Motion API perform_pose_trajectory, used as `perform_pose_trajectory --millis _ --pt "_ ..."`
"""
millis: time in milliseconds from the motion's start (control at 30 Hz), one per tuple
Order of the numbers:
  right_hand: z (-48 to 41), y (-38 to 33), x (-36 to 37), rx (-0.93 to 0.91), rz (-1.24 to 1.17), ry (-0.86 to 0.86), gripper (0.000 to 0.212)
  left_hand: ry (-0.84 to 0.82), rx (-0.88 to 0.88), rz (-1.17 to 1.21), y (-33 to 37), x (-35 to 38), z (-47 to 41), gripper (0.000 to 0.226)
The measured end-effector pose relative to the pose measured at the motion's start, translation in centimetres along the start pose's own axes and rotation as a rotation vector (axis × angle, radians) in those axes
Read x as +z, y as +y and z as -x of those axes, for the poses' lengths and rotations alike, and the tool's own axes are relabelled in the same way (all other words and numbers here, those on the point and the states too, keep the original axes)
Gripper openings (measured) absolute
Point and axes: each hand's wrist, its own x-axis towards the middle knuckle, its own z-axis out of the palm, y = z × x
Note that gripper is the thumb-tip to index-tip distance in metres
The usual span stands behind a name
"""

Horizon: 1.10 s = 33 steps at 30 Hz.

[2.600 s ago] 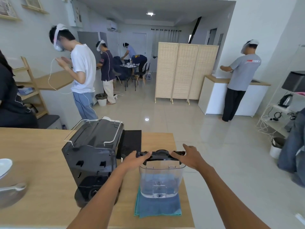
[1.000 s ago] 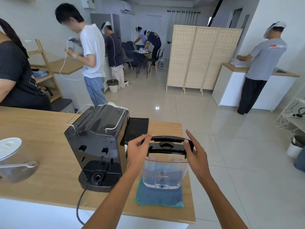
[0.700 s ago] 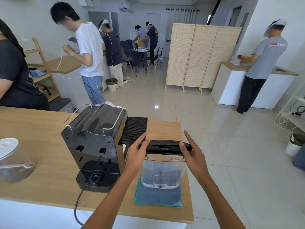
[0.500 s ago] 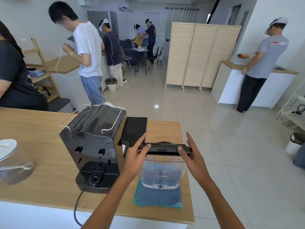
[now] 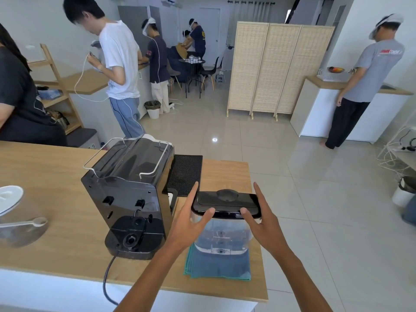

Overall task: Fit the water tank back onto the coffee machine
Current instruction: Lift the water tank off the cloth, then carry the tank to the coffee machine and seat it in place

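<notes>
The water tank (image 5: 222, 235) is clear plastic with a black lid (image 5: 227, 200). It stands upright over a blue cloth (image 5: 218, 264) at the counter's right end. My left hand (image 5: 189, 224) presses the lid's left side and my right hand (image 5: 263, 221) its right side, thumbs on the front edge and fingers spread. Whether the tank's base touches the cloth I cannot tell. The black coffee machine (image 5: 126, 194) is just left of the tank, its rear facing me with the empty tank dock (image 5: 132, 239) at its base.
A black ribbed mat (image 5: 185, 174) lies behind the tank. The machine's power cord (image 5: 108, 278) hangs over the wooden counter's (image 5: 45, 167) near edge. A glass jar with a white lid (image 5: 13, 217) is at far left. Several people stand around the room.
My hands have shifted from resting on the lid's top to clasping its two sides. The tank has stayed over the blue cloth beside the machine.
</notes>
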Motion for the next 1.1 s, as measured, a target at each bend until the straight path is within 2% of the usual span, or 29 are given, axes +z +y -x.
perform_pose_trajectory --millis 167,267,467,733,1100 --pt "0.5 0.5 -0.8 -0.027 0.002 -0.064 0.104 -0.035 0.003 -0.056 -1.5 -0.5 0.1 0.12" --pt "0.5 0.5 -1.0 -0.041 0.012 -0.091 0.111 -0.049 -0.018 -0.027 -2.1 -0.5 0.1 0.122" --pt "0.8 0.6 -0.9 -0.046 -0.033 -0.051 0.111 -0.049 0.015 -0.005 -2.1 -0.3 0.4 0.115" --pt "1.6 -1.1 -0.4 -0.061 -0.006 -0.045 0.108 -0.011 0.018 0.026 -1.1 -1.2 1.6 0.091" --pt "4.1 -8.6 2.9 -0.119 -0.048 0.002 0.104 0.071 0.084 -0.015 1.0 -8.1 6.1 0.088"
